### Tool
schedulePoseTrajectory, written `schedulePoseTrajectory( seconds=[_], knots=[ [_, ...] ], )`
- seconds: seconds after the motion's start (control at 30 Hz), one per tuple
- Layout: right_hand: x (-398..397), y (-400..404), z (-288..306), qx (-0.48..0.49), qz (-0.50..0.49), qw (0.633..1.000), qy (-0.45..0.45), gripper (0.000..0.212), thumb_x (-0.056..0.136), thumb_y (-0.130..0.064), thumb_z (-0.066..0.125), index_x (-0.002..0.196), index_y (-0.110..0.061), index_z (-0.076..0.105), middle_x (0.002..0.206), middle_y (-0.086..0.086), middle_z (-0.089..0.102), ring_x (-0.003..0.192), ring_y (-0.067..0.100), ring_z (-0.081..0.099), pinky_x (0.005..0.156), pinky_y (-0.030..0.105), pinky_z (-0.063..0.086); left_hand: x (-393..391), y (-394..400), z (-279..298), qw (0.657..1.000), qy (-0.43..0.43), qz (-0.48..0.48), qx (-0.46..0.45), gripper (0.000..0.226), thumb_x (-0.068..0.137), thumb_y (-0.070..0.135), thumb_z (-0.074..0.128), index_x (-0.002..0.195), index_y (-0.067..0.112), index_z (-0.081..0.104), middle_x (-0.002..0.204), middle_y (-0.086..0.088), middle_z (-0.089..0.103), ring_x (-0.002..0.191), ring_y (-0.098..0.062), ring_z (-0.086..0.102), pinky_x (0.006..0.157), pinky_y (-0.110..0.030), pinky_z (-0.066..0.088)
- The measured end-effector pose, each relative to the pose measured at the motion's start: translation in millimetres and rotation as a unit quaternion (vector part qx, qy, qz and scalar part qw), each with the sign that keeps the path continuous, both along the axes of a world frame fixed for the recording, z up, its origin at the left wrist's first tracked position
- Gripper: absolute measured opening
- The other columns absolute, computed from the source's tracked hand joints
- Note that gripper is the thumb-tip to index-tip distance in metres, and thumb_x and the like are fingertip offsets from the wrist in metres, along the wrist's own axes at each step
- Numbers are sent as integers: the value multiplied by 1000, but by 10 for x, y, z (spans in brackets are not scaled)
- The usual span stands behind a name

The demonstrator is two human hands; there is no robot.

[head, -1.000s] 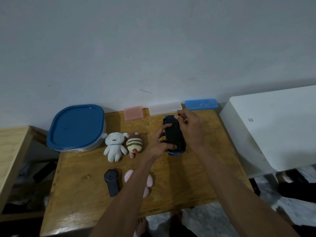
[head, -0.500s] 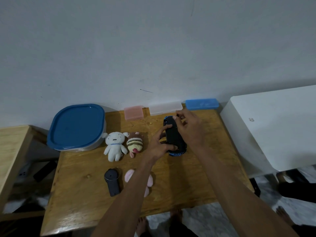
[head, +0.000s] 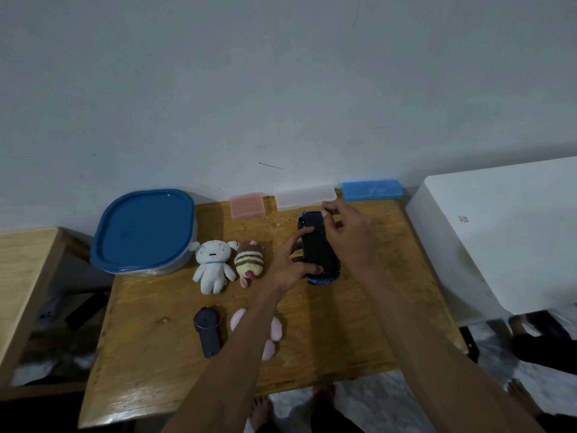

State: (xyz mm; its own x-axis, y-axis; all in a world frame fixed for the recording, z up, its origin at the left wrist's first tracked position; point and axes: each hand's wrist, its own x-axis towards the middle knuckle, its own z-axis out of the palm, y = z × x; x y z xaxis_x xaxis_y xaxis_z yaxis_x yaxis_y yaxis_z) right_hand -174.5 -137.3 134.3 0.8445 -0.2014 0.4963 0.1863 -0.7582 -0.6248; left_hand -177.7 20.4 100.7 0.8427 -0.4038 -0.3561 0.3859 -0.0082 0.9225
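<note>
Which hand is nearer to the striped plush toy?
Left. The left hand grips the black and blue object just beside the striped plush toy, on its right; the right hand holds the object's other side, farther from the toy.

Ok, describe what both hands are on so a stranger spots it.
On the wooden table, towards its back right, just before the clear box by the wall, lies a long black case. Its blue rim sets it apart from the smaller dark gadget nearer the front.
</note>
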Motion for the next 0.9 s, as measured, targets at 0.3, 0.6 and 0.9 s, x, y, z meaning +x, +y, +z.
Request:
schedulePoseTrajectory(
  seconds=[0.3,0.6,0.9],
  knots=[
    [21,-4,1,17,-6,1000,11,15,92,-24,71,102,-15,65,91,-1,67,80,7,60,65,13,50,-11,21,3,1000,0,0,-4,85,68,-14,78,130,41,58,134,-4,56,122,-32,58,91,-55,58],
    [42,33,21,28,-20,999,16,18,91,-21,71,104,-13,60,85,-3,64,76,10,60,63,8,45,18,34,71,1000,2,0,-20,85,70,-19,75,134,33,56,135,-8,54,118,-32,61,85,-50,61],
    [43,16,13,-3,-9,1000,-8,17,96,-16,65,111,-10,67,99,3,72,87,14,67,70,29,59,33,54,94,999,12,7,-31,84,72,-21,73,137,30,54,134,-7,55,112,-30,64,78,-41,63]
  ],
)
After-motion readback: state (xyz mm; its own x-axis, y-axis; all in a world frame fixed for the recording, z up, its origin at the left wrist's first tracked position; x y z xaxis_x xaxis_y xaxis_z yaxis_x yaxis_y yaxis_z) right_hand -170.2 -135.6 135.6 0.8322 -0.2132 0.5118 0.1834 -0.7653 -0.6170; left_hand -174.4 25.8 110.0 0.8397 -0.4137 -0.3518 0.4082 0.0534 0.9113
